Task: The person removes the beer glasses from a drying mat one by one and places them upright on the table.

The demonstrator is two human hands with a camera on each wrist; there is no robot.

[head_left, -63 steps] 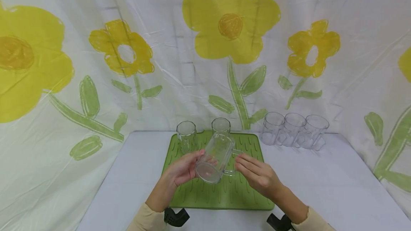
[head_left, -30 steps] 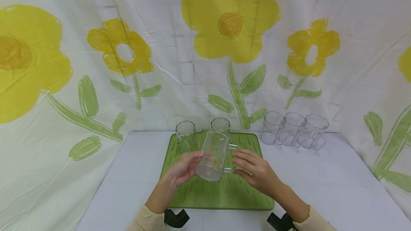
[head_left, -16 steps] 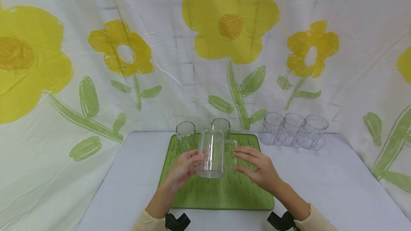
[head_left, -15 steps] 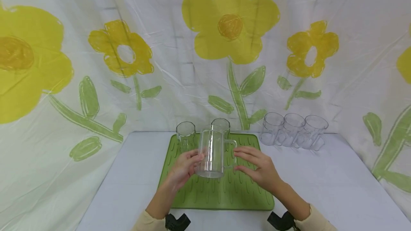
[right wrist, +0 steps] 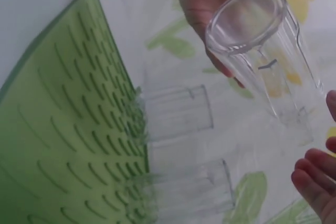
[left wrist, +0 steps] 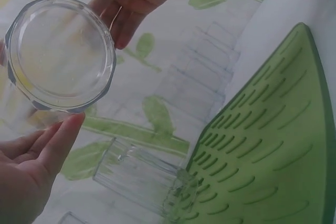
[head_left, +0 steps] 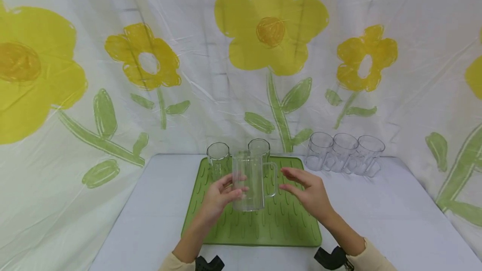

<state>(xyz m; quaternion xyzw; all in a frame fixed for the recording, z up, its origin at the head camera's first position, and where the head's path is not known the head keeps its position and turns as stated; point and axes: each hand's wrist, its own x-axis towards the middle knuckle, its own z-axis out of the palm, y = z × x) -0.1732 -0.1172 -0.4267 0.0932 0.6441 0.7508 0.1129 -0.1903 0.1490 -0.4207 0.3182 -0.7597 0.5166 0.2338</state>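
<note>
My left hand (head_left: pixel 216 200) grips a clear glass mug (head_left: pixel 255 187) by its side, thumb in front and fingers behind. The mug hangs nearly upright above a green drying mat (head_left: pixel 260 231), its handle (head_left: pixel 275 179) pointing right. To the right of that handle is my right hand (head_left: pixel 309 193), thumb and fingers spread apart with nothing between them. A narrow gap separates it from the handle. From the left wrist, the mug's faceted round base (left wrist: pixel 63 53) faces the camera. In the right wrist view the right fingers (right wrist: pixel 315 174) show beside the mug.
Two more glass mugs stand on the mat's far part, one at the left (head_left: pixel 218 160) and one in the middle (head_left: pixel 259 147), partly behind the held mug. Three mugs (head_left: pixel 344 152) stand in a row at the white table's back right. A flower-printed curtain (head_left: pixel 203 108) hangs behind.
The mug, tilted earlier with its base toward me, has swung upright in my left hand. My right hand has come off the handle and drawn slightly right. The standing mugs have not moved.
</note>
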